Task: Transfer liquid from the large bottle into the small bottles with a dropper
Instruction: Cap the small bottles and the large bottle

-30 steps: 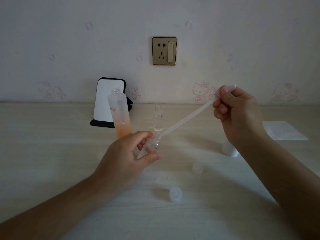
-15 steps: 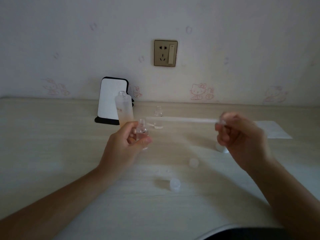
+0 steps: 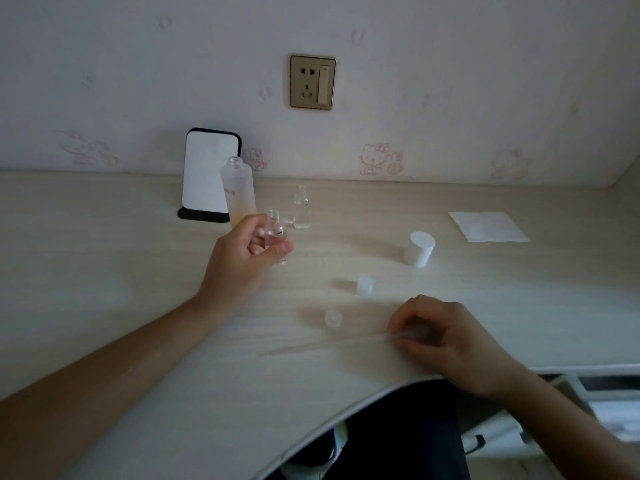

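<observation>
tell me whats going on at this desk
A person is moving liquid between bottles with a dropper. The left hand holds a small bottle upright and uncapped. The right hand pinches the bulb end of the dropper, which lies low near the desk's front edge, tip pointing left, away from every bottle. The large bottle stands open at the back, beside a second small bottle. Three caps sit loose on the desk.

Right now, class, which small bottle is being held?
The nearer small bottle, gripped by the left hand; the other small bottle stands untouched on the table behind it.
</observation>
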